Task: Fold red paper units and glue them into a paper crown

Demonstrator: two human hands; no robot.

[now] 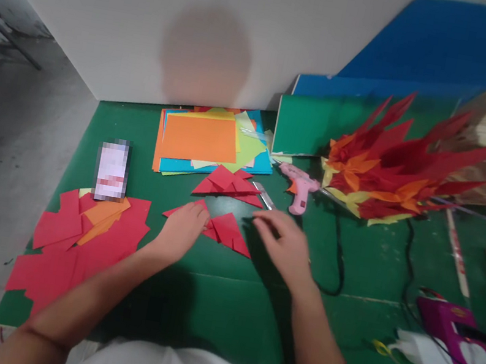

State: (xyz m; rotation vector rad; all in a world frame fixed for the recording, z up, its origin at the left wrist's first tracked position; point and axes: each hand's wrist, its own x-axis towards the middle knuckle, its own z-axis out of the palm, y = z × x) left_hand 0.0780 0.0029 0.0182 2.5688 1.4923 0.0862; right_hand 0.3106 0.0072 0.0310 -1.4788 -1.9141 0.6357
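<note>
My left hand (183, 229) has its fingers closed on the left part of a folded red paper piece (229, 231) lying on the green table. The fingertips cover some of its folds. To the right of that piece hovers my right hand (283, 243), thumb and forefinger apart, with nothing visible between them. Just beyond lies a second folded red paper piece (228, 184), and a utility knife (263, 195) rests at its right end. A pink hot glue gun (302, 186) lies past my right hand, its nozzle toward the left.
Stacked coloured paper (201, 138) lies by the wall. Red paper sheets (113, 235) and a blurred-out white object (112, 171) are at left. A red-orange paper flame shape (395, 164) stands at right, with a black cord (340, 267) and a purple box (462, 337) nearer.
</note>
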